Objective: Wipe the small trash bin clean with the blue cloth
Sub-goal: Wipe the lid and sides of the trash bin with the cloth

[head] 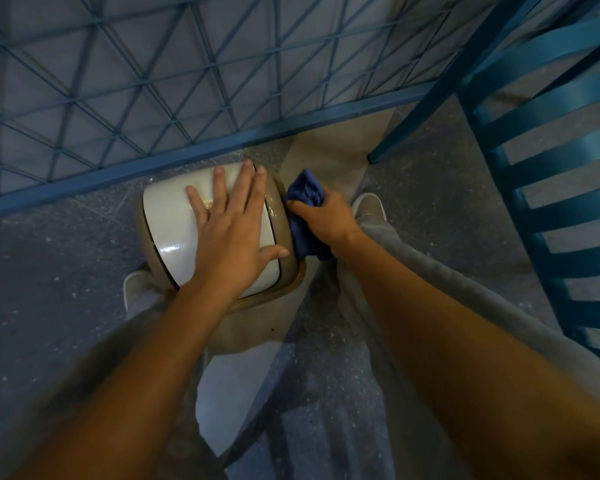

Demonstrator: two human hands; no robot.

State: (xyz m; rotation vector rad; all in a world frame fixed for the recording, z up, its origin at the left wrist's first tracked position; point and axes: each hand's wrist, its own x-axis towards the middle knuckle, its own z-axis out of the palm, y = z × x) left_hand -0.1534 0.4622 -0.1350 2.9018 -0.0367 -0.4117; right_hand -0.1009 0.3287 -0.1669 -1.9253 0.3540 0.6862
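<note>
A small beige trash bin (168, 230) with a glossy white swing lid stands on the floor between my feet, seen from above. My left hand (231, 233) lies flat on the lid, fingers spread, palm pressing down. My right hand (323, 218) grips a bunched blue cloth (305, 194) and holds it against the bin's right side, just below the rim. Part of the cloth hangs down behind my right wrist. The bin's lower body is hidden under the lid and my left arm.
A blue metal lattice fence (187, 81) with a thick bottom rail runs close behind the bin. A blue slatted chair (548, 161) stands at the right, one leg near the cloth. My shoes and grey trousers flank the bin on the speckled grey floor (49, 289).
</note>
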